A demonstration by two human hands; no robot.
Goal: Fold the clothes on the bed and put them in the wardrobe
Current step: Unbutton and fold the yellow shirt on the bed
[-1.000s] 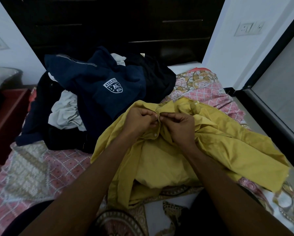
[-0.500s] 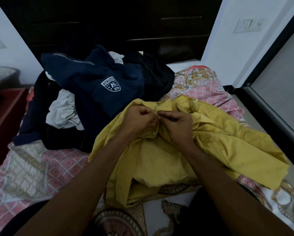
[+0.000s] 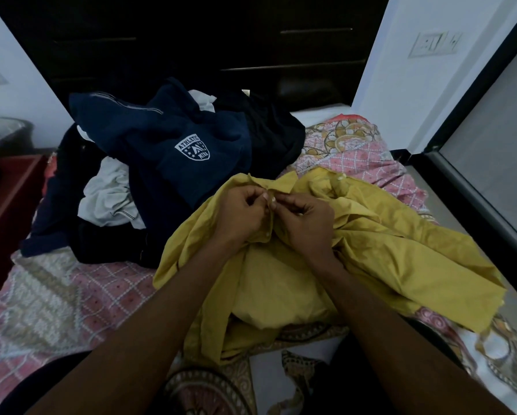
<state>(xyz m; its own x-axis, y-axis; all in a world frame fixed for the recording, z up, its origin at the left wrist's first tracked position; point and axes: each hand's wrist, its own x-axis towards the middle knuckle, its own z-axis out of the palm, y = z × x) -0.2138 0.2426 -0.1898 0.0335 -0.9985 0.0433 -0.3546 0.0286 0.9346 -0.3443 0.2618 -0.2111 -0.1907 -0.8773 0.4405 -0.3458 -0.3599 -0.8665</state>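
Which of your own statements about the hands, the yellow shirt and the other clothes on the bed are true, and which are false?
1. Both the left hand and the right hand pinch the yellow shirt near its buttons. True.
2. The yellow shirt is neatly folded. False: it lies crumpled and loose on the bed.
3. A navy top with a white badge lies on the heap of clothes behind the shirt. True.
4. The right hand holds the navy top. False: neither hand touches it; it lies on the heap.
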